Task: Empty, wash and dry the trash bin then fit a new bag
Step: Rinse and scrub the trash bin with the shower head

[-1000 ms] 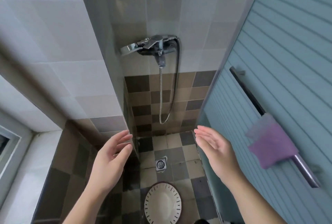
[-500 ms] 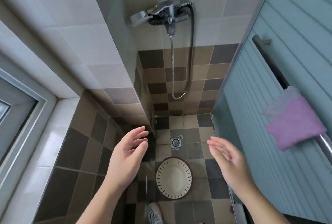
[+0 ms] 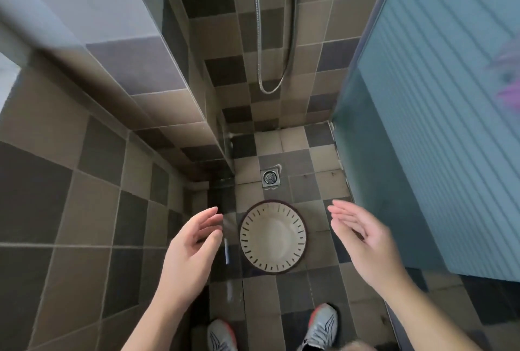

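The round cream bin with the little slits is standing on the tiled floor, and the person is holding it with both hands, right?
Not quite. The head view shows the round cream plastic bin with slits standing on the tiled floor, but neither hand holds it. The left hand and right hand hover open on either side of it, touching nothing.

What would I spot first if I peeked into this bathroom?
Probably the round cream bin standing on the tiled floor in the middle, seen from straight above. The left hand and the right hand hover open on either side of it, not touching. Just beyond the bin is a small metal drain, and a shower hose hangs down the back wall.
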